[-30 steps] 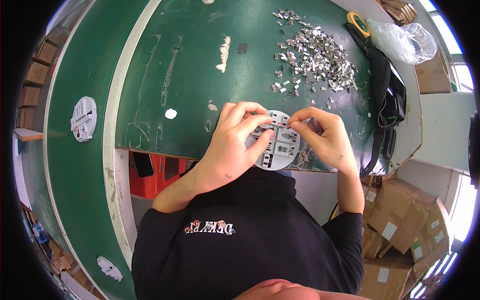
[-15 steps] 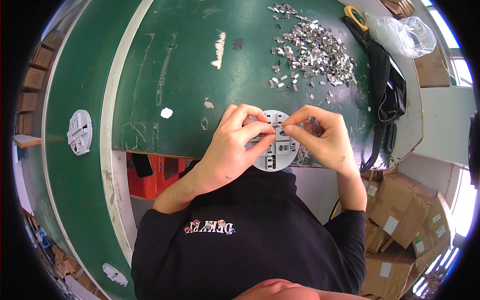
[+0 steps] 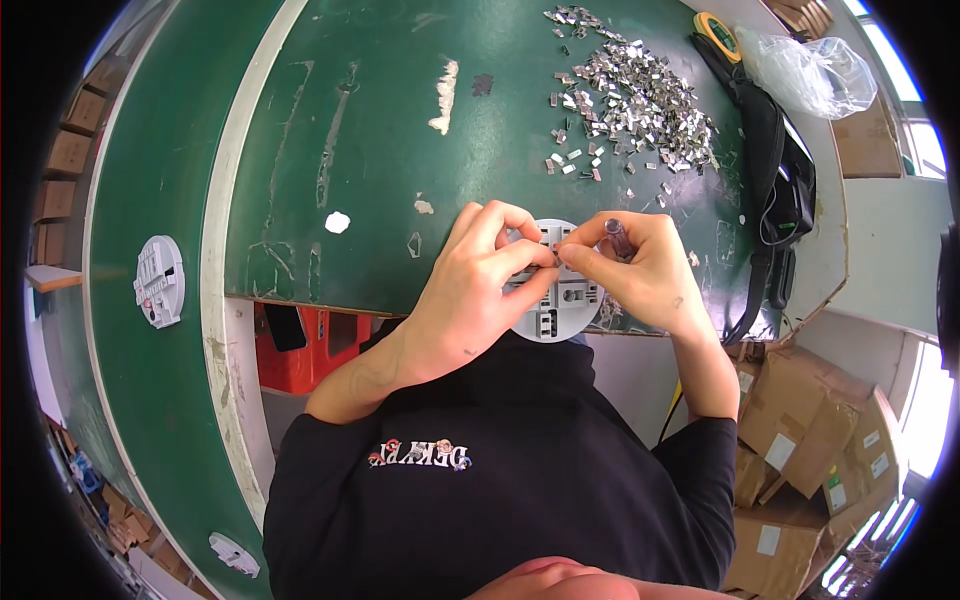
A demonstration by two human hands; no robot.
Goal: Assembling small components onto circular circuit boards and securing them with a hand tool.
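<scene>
Nearer the left hand [image 3: 470, 280] now, the right hand [image 3: 645, 275] has closed most of the gap I saw a second ago, and the grey disc [image 3: 160, 282] on the green strip [image 3: 150, 400] to the left has slid toward the person. From my end, the round grey base [image 3: 555, 325] sits at the near edge of the green desk [image 3: 390, 170], under both hands. Left fingers are bent with thumb and forefinger tips almost together over it; I cannot tell whether they grip anything. Right thumb and forefinger are pinched beside them, what lies between hidden from me, while the other fingers curl round a translucent purplish handle [image 3: 618, 238]. Beyond, I see a heap of small metal pieces [image 3: 640, 105], with a black bag [image 3: 785, 180] to its right.
</scene>
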